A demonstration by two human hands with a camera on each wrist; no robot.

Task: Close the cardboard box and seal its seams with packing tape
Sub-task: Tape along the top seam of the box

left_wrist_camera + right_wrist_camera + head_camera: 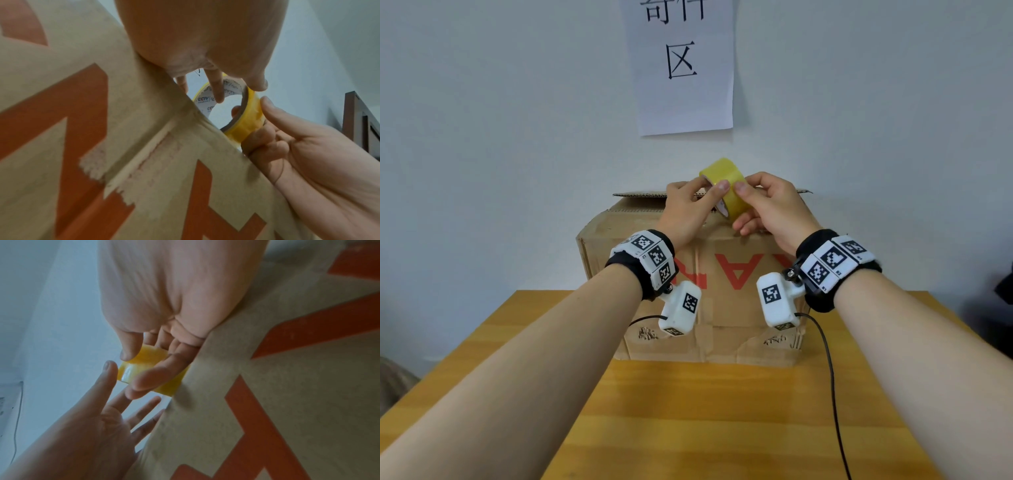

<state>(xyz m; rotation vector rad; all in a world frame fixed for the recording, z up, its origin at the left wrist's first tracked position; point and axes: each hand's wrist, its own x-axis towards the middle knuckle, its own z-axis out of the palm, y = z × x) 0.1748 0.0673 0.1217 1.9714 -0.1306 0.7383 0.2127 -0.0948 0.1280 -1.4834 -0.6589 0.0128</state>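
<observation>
A brown cardboard box (739,329) with red letters stands on the wooden table (688,411) against the wall. Its top flaps lie folded down; a back flap edge (640,194) sticks up slightly. Just above the box's top near edge, both hands hold a yellow tape roll (726,174). My left hand (688,205) has fingers through the roll's white core (207,99) and its thumb on the outside. My right hand (767,205) pinches the roll's outer face (251,120), thumb on top and fingers under it (152,355). The two thumb tips nearly touch. The box's front fills both wrist views (61,129) (287,386).
A white paper sign (685,68) with black characters hangs on the wall above the box. A black cable (832,394) runs from the right wrist camera over the table's near right part. A dark object (1005,284) shows at the right edge.
</observation>
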